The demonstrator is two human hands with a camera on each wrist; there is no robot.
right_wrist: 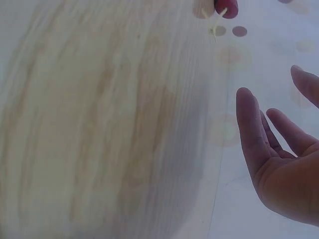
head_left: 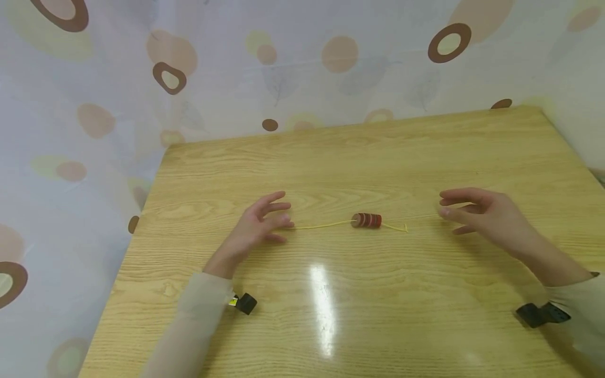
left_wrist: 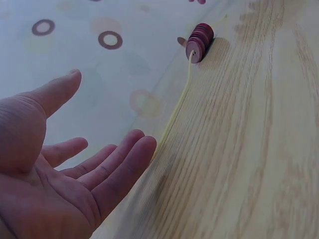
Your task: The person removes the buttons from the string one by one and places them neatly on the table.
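Note:
A short row of red and brown buttons (head_left: 366,220) lies on the table, threaded on a yellow string (head_left: 323,226). The string's left length runs to the fingers of my left hand (head_left: 259,223); in the left wrist view it passes behind the fingertips. That hand's fingers are spread and relaxed, thumb apart. Beyond the red end of the row, a short tail (head_left: 396,227) of string ends in a small fork. To the right of it, my right hand (head_left: 482,212) hovers above the table, fingers loosely bent with nothing between them. The right wrist view shows the forked string end (right_wrist: 215,25) apart from that hand.
The wooden table (head_left: 331,173) has its back edge against a pale curtain (head_left: 302,63) with brown and beige spots. A strip of glare (head_left: 323,310) lies on the tabletop in front. Black wrist cameras (head_left: 247,303) sit at both sleeves.

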